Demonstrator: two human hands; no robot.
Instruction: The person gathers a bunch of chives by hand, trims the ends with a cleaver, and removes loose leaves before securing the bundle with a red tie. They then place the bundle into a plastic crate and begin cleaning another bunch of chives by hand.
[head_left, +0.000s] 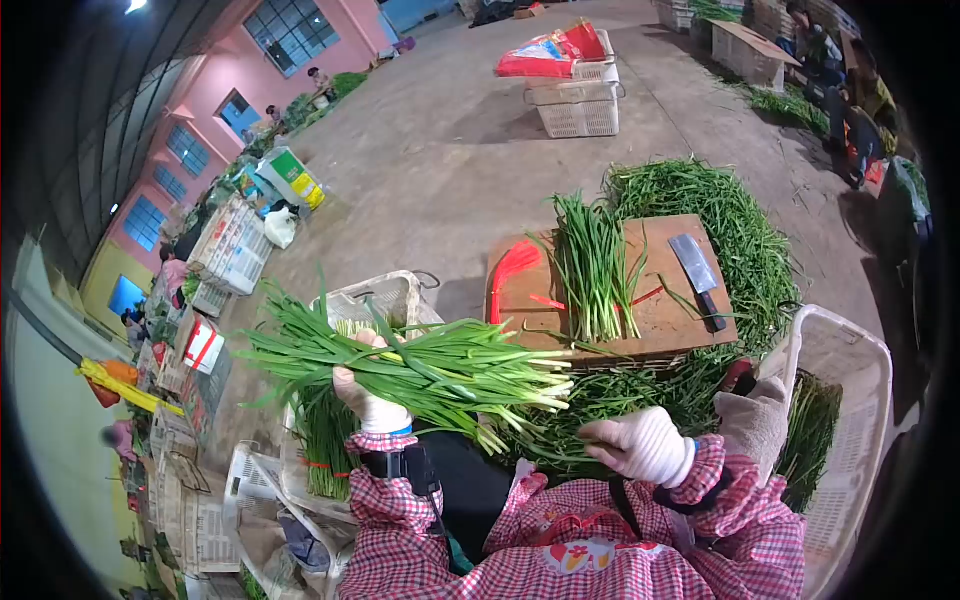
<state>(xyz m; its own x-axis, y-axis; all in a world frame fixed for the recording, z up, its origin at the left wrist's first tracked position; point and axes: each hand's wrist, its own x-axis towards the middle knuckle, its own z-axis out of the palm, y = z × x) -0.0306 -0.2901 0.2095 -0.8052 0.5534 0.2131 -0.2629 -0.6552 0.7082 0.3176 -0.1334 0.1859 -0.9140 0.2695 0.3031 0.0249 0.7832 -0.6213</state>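
Left hand (372, 398) raised, fingers clenched; right hand (640, 445) lowered, loosely curled.

No lettering can be read anywhere: the printed red bag (548, 55) at top centre and the green-and-yellow box (293, 178) at upper left stay illegible.

A thick bunch of green chives (420, 368) lies level, white cut ends pointing right, leaf tips left.

Left hand (370, 400) fingers hidden by chives (430, 370) (mostly).
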